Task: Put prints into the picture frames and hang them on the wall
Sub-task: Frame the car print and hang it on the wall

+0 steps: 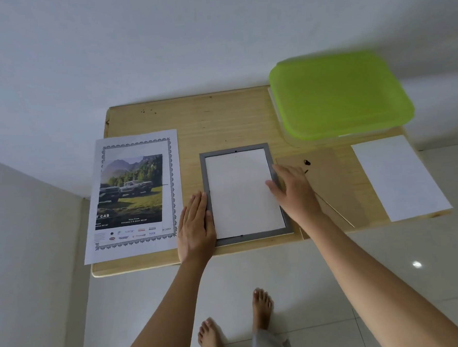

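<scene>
A grey picture frame [207, 158] lies flat in the middle of the wooden table [219, 120], with a white sheet [240, 194] filling its opening. My left hand [196, 226] rests flat with straight fingers against the frame's left edge. Over the frame's right edge lies my right hand [293, 191], fingers spread, touching the white sheet. A colour print [132, 192] of two trucks before mountains lies left of the frame. The brown backing board [330, 183] with a small black hanger lies to the right.
A clear box with a green lid [338, 97] stands at the table's back right. A blank white sheet [399, 176] lies at the right edge. White walls stand behind and to the left. My bare feet [237, 323] stand on the tiled floor below.
</scene>
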`<state>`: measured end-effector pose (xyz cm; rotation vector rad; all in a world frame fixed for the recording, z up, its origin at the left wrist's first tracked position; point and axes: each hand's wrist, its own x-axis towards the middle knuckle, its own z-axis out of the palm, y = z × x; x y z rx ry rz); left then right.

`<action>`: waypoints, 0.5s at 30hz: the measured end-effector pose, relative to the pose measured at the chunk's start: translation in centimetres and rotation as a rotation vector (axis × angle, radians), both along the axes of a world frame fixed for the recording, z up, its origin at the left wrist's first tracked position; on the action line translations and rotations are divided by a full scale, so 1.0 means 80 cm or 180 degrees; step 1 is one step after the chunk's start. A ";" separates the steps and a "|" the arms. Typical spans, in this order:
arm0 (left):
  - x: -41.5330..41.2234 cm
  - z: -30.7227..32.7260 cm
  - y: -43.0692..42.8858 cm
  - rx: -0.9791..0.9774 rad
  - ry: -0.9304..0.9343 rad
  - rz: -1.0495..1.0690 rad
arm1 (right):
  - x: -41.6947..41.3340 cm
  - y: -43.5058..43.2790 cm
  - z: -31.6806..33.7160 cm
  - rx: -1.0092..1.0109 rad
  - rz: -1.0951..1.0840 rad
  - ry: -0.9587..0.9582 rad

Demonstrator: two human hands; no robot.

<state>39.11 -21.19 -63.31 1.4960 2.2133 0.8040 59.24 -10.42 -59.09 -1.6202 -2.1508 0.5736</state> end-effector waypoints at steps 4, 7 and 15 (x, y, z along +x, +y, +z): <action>0.000 0.000 0.000 -0.0038 0.0071 -0.0015 | -0.031 0.016 -0.004 -0.0473 0.0405 -0.0349; 0.000 -0.002 0.000 -0.0067 0.0119 -0.0013 | -0.043 0.016 -0.012 -0.0631 0.0591 -0.0842; -0.001 -0.004 0.000 -0.0046 0.0202 -0.0063 | -0.052 0.010 -0.013 -0.0704 0.0496 -0.0944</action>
